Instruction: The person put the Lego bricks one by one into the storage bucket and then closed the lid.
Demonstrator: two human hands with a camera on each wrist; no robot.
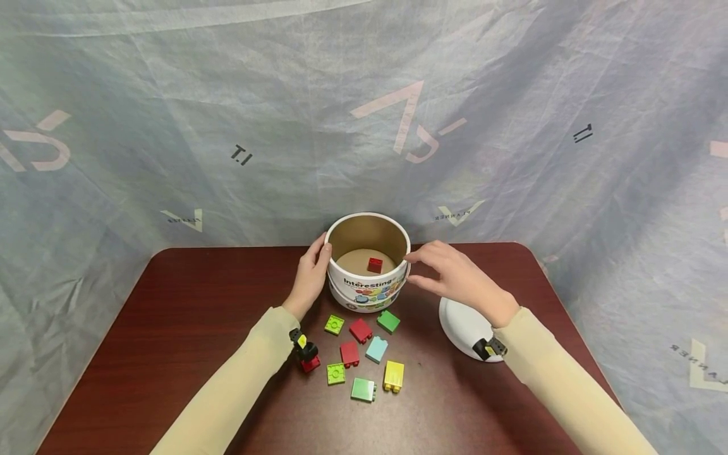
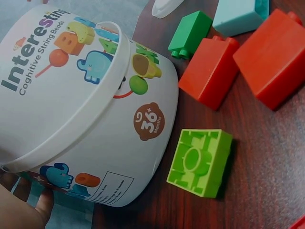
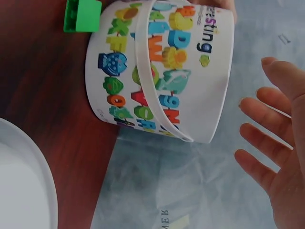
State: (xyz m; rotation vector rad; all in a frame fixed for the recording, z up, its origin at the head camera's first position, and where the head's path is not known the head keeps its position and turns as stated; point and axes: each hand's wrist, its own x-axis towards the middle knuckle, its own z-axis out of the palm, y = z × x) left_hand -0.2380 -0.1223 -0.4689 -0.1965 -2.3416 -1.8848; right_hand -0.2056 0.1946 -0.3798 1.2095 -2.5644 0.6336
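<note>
Bucket [image 1: 370, 287] stands upright between the two hands, its mouth up, at the far side of the tabletop [image 1: 199, 303]. The left grip [image 1: 309, 275] touches the bucket's outer wall, fingers laid along it near the rim rather than wrapped round. The right grip [image 1: 446, 272] is wide and holds nothing: its thumb and fingers are spread, the tips beside the opposite side of the rim. The right wrist view shows a gap between them and the bucket.

Between the grips, a red block [image 1: 375, 265] lies on the bucket's floor. The white handle [image 3: 151, 71] hangs down across the outer wall. Nearer the person than both grips, blocks lie scattered: two lime blocks [image 1: 334, 325], two red ones, two green blocks [image 1: 363, 389], a pale blue block [image 1: 376, 349] and a yellow block [image 1: 394, 376]. Another red one is partly hidden by the left wrist. Below the right grip, the white lid [image 1: 463, 325] lies partly under the forearm. A grey curtain [image 1: 284, 126] hangs beyond both.
</note>
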